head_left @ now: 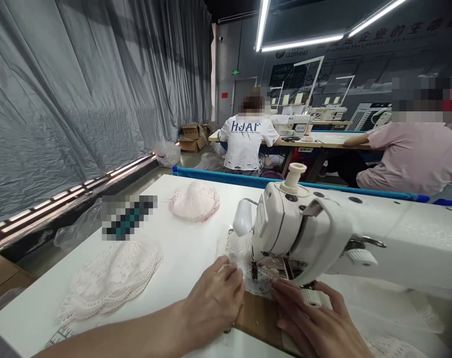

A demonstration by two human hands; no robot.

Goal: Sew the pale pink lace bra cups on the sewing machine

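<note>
A white sewing machine (285, 219) stands before me, its needle and presser foot (254, 270) over a piece of white lace fabric (241, 247). My left hand (219, 293) is closed at the lace's left edge, fingers curled down on it. On the other side of the presser foot, my right hand (315, 318) has its fingers spread and laid against the fabric, partly hidden by the machine head. Between both hands shows a brown strip of the work surface (259, 313). How firmly either hand grips the lace is hard to make out.
On the white table (188, 268) lie a lace piece (110, 278), a rounded pale pink piece (194, 201) and a blurred dark item (128, 219). More lace (393, 347) lies right. Beyond the blue-edged table sit two people (244, 144) near other machines. Cardboard boxes (191, 137) stand behind.
</note>
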